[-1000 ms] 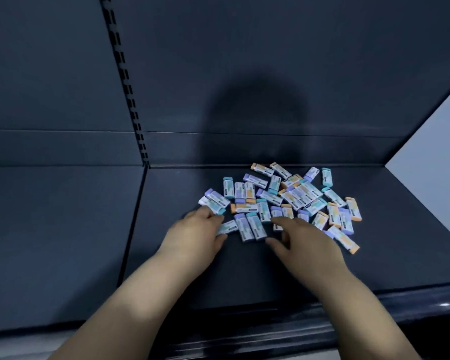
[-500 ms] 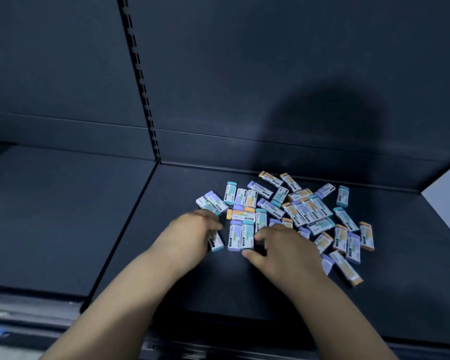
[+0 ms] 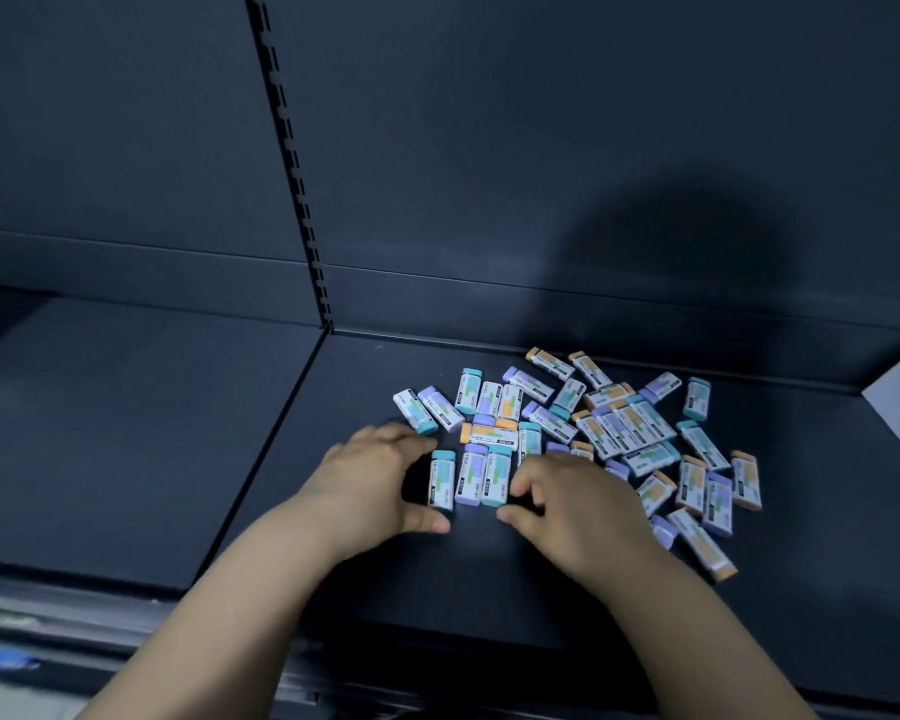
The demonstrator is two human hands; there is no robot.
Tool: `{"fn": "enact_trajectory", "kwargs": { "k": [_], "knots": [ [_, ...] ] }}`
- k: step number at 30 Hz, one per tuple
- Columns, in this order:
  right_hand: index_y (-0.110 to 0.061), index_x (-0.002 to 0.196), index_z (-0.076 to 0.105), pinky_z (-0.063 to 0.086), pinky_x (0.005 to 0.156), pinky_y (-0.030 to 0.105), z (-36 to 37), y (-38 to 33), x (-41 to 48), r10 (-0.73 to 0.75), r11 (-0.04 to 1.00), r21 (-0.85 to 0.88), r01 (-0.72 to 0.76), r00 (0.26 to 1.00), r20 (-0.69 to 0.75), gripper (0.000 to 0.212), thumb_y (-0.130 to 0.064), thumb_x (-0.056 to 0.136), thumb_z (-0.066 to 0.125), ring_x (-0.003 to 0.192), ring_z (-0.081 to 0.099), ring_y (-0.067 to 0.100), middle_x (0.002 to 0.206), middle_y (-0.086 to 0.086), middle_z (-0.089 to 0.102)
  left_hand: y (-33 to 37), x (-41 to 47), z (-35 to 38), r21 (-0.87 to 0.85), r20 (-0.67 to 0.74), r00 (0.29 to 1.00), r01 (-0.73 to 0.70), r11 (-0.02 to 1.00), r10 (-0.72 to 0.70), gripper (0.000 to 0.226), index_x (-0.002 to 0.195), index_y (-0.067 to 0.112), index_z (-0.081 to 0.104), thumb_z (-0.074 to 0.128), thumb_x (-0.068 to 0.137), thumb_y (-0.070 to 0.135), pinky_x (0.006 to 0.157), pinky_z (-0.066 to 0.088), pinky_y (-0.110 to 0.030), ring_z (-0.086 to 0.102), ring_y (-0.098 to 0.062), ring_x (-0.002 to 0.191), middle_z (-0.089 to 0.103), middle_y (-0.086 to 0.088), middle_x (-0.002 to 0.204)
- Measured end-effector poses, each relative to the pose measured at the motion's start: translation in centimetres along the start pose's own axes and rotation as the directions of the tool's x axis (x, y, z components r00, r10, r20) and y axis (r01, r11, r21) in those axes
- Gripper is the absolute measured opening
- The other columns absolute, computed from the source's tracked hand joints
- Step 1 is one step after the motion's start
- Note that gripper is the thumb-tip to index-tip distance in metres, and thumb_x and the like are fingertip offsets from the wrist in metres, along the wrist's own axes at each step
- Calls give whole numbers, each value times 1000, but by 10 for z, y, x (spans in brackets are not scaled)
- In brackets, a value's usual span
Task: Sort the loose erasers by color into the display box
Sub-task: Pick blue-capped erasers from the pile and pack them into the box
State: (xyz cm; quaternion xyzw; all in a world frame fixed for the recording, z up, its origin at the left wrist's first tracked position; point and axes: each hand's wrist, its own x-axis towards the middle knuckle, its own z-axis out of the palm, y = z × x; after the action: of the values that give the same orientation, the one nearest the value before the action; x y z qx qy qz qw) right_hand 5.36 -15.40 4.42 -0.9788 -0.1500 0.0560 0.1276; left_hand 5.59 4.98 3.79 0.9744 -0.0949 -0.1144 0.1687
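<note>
Left hand [image 3: 372, 483] is resting on the dark shelf [image 3: 489, 589] with its fingers loosely curved beside a teal eraser [image 3: 441, 480] and its thumb reaching under that eraser's near end. A dark gap is showing between fingers and eraser, so it is bracketing rather than gripping. Right hand [image 3: 575, 504] is curling its fingers against the other side of a short row, where a purple eraser [image 3: 470, 475] and a second teal eraser [image 3: 494, 475] are lying side by side with the first. Whether those fingers are pinching anything I cannot tell, since the knuckles are covering the tips.

Judging by this, the sorting is only starting. Three pieces are being squared up at the near edge of the heap, and that row is mixing teal with purple. The pile of loose erasers [image 3: 619, 423], teal, purple and orange jumbled and overlapping, is lying just behind and to the right of the hands, nearly all of it waiting.

No display box is showing anywhere in view, so nothing is counting as placed. The right hand is hiding a few erasers beneath it, and the print on the sleeves is coming out too small to read.
</note>
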Motion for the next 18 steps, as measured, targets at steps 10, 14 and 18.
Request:
{"fn": "enact_trajectory", "kwargs": {
  "k": [10, 14, 18],
  "knots": [
    [-45, 133, 37, 35, 92, 28, -9, 22, 25, -20, 1000, -11, 21, 992, 127, 68, -57, 73, 67, 125, 38, 10, 132, -13, 42, -16, 10, 4, -139, 37, 994, -96, 986, 102, 71, 133, 31, 44, 76, 71, 45, 109, 28, -29, 26, -9, 130, 33, 15, 135],
    [-47, 133, 38, 33, 88, 25, -8, 22, 24, -49, 999, -16, 51, 991, 124, 69, -60, 72, 67, 124, 37, 8, 127, -14, 42, -18, 9, 5, -111, -6, 991, -133, 985, 134, 66, 137, 29, 45, 64, 78, 52, 107, 28, -25, 29, -9, 127, 37, 14, 131],
    [-45, 134, 40, 34, 83, 24, -6, 22, 23, -67, 998, -7, 68, 992, 106, 67, -61, 73, 65, 117, 41, 6, 112, -15, 43, -14, 9, 7, -43, -64, 984, -167, 985, 164, 60, 135, 25, 48, 53, 84, 55, 102, 33, -24, 36, -13, 122, 43, 9, 127]
  ]
}}
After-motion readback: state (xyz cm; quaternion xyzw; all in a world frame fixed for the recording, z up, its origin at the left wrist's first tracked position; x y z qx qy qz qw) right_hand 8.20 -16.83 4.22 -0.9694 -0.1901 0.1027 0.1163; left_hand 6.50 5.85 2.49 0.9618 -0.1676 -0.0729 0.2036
